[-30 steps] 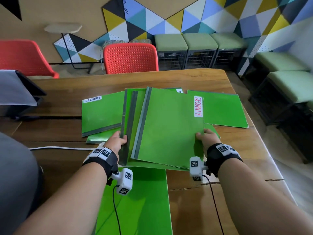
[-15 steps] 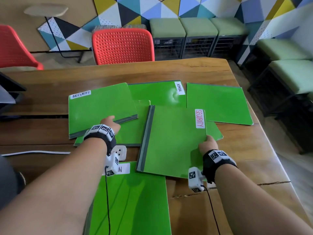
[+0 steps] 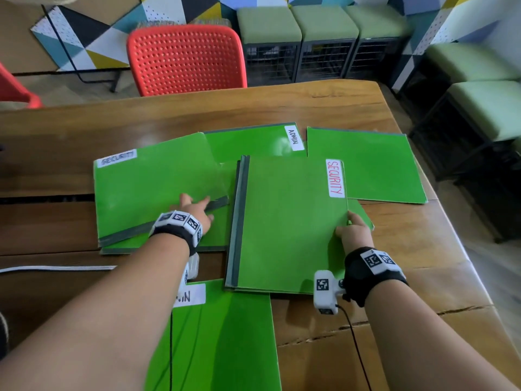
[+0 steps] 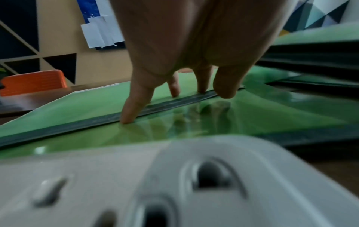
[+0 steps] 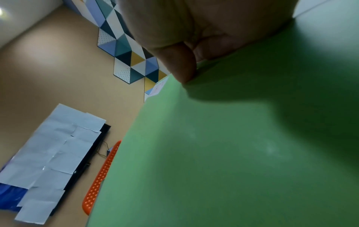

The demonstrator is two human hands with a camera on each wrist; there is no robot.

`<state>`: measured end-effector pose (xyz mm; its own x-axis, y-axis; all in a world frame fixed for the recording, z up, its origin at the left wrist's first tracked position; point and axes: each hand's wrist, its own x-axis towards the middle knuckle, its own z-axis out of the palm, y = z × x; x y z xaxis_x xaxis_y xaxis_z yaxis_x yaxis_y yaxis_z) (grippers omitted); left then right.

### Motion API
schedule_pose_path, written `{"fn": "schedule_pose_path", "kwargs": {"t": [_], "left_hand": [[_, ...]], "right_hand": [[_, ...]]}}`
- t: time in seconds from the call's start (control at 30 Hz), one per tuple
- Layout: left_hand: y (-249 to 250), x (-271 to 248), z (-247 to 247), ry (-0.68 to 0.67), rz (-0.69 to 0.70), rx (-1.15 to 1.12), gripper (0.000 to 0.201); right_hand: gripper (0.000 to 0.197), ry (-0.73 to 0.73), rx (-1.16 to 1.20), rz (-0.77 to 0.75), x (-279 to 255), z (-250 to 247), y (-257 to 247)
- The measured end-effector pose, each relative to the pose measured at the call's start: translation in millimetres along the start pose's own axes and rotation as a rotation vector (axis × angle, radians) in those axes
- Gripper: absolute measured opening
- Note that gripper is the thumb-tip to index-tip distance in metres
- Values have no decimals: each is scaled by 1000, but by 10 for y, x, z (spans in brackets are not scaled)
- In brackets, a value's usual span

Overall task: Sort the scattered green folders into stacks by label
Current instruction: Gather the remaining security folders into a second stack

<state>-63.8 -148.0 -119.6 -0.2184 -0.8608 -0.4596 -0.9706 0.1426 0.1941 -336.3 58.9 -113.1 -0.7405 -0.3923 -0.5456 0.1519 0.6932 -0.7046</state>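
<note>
While the right hand (image 3: 353,235) pinches one security folder (image 3: 287,221) and the left hand's (image 3: 194,211) spread fingers (image 4: 132,107) press another (image 3: 158,187), the glossy covers may slide askew

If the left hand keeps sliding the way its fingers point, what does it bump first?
Probably nothing new: the left hand already touches the black-lettered SECURITY folder, so it would slide across that cover; depth beyond is unclear.

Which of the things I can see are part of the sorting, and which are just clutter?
Job:
red-lettered SECURITY folder, held by right hand
black-lettered SECURITY folder, under left hand
far ADMIN folder
near ADMIN folder
unlabelled folder

Clutter:
white cable
red chair
</note>
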Motion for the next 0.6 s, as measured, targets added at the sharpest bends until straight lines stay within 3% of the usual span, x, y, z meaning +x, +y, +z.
{"fn": "schedule_pose_path", "kwargs": {"t": [0.17,0.27,0.33,0.4,0.47,0.6], "left_hand": [[45,-261,113,-97,238,170,46],[8,-300,-33,-128,361,133,42],[-88,-256,-156,-40,266,43,46],[-233,-177,-263,48,29,-4,56],[-303,-144,-313,14,-183,26,79],[-253,-85,-219,-47,-308,125,105]], "right_hand": [[57,2,-3,-37,19,7,-169],[58,-7,-21,-32,10,12,-188],[58,-10,-36,-29,1,21,-175],[55,-35,-40,-26,-35,49,-169],[50,-72,-34,-10,-76,103,-174],[51,-118,-19,25,-115,228,-240]]}}
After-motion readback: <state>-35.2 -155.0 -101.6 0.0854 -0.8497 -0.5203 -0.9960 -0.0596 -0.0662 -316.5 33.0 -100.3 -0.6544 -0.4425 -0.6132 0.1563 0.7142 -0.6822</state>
